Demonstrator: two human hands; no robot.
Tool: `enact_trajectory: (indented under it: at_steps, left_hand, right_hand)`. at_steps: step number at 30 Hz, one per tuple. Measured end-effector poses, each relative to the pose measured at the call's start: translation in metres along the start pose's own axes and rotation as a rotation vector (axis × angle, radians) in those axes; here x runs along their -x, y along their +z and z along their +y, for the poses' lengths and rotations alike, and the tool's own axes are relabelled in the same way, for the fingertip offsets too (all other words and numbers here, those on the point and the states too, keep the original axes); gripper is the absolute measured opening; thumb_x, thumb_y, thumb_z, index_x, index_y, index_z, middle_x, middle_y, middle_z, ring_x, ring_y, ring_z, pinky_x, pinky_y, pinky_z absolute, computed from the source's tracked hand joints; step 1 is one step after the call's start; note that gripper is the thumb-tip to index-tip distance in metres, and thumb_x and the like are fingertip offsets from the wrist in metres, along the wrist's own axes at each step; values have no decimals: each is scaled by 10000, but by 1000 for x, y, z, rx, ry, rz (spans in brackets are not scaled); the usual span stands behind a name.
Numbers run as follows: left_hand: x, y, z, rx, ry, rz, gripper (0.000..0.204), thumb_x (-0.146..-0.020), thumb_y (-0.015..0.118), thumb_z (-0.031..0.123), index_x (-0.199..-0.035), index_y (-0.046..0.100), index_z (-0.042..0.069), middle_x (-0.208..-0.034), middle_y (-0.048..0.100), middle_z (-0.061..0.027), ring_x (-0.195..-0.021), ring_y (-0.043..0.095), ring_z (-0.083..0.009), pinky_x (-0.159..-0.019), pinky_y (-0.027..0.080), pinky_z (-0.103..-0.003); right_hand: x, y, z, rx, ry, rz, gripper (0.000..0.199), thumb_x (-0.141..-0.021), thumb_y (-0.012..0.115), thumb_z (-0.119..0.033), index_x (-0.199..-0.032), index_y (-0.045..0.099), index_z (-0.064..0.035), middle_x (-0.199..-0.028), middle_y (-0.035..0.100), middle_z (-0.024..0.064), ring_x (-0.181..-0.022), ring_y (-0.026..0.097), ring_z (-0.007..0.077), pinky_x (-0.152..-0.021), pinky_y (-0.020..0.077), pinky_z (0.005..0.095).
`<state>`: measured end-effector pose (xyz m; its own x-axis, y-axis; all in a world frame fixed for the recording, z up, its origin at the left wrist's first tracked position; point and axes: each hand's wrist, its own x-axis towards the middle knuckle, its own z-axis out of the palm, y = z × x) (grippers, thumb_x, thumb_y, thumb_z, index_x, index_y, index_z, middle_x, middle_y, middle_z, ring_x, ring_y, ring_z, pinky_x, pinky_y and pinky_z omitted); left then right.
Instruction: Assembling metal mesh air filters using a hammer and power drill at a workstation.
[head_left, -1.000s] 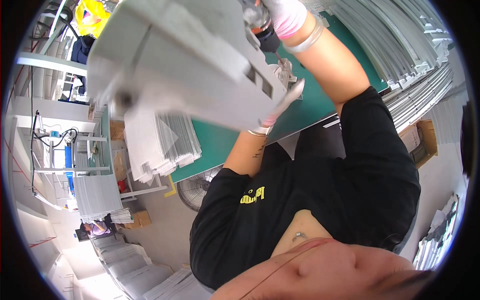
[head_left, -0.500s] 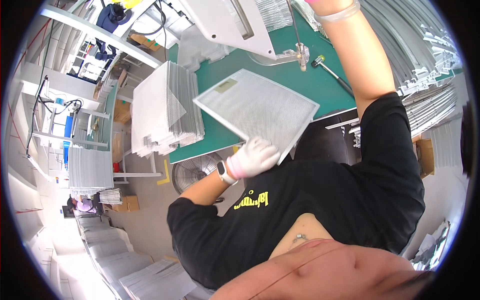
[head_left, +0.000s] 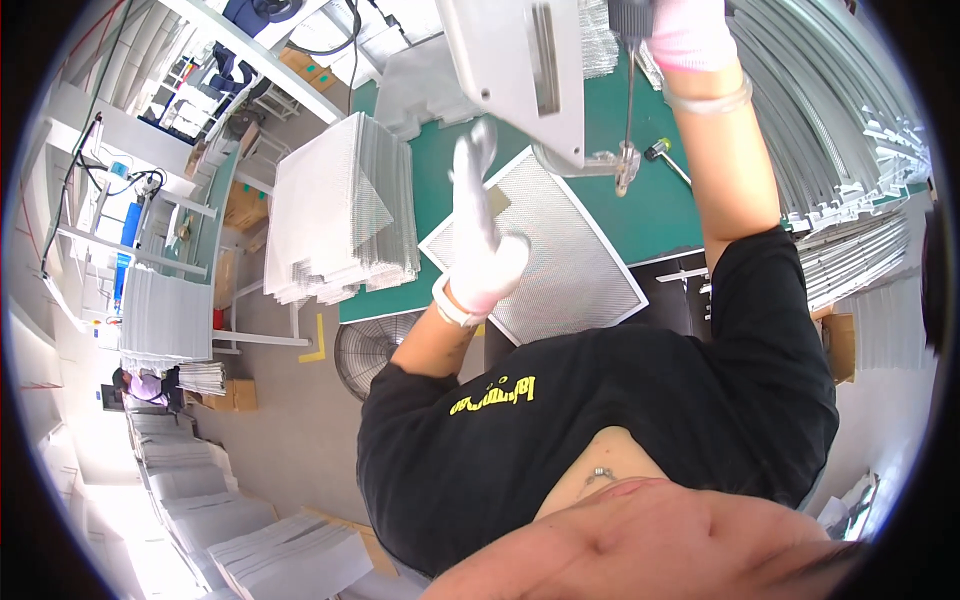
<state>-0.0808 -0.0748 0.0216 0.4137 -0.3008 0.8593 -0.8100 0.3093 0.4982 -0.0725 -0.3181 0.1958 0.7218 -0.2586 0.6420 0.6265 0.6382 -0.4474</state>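
A flat mesh panel with a pale frame (head_left: 575, 255) lies on the green bench top (head_left: 640, 210), its near corner at my body. My left hand (head_left: 487, 262), in a white glove with a grey palm side, is over the panel's left part. Its fingers are stretched away from me and smeared; touch is not clear. At the top edge my gloved right hand (head_left: 690, 38) is against a black ribbed handle (head_left: 630, 18), its fingers out of sight. Below the handle a thin metal rod (head_left: 629, 95) runs down to a clear nozzle (head_left: 624, 165) above the panel's far right side.
The white machine arm (head_left: 525, 70) overhangs the bench. Stacked mesh sheets (head_left: 340, 210) stand at the left edge. A small hammer (head_left: 668, 160) lies right of the nozzle. Long metal strips (head_left: 810, 110) fill the right side. On the floor stands a round fan (head_left: 370, 350).
My left hand has let go of the panel's near edge and moved forward over it. The panel has turned on the bench, and the whole view has shifted.
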Motion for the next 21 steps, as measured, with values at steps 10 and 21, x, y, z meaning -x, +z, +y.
enact_trajectory:
  at_steps: [10,21]
  left_hand:
    - [-89,28,6,291,-262,105,735,-1054,503,280,-1593,115,-35,-1597,329,-205,-1446,371,-281,-1193,270,-387]
    - [-76,24,-37,-120,-40,70,545,-1066,414,146,-1567,260,-5,-1465,480,-177,-1283,490,-247,-1176,301,-430]
  right_hand:
    - [88,-41,41,324,65,7,348,-1065,457,-375,-1150,570,-57,-862,570,20,-676,537,85,-608,450,241]
    - [82,-36,37,281,18,180,304,-1008,604,-425,-1094,538,-140,-807,604,31,-631,583,122,-531,467,242]
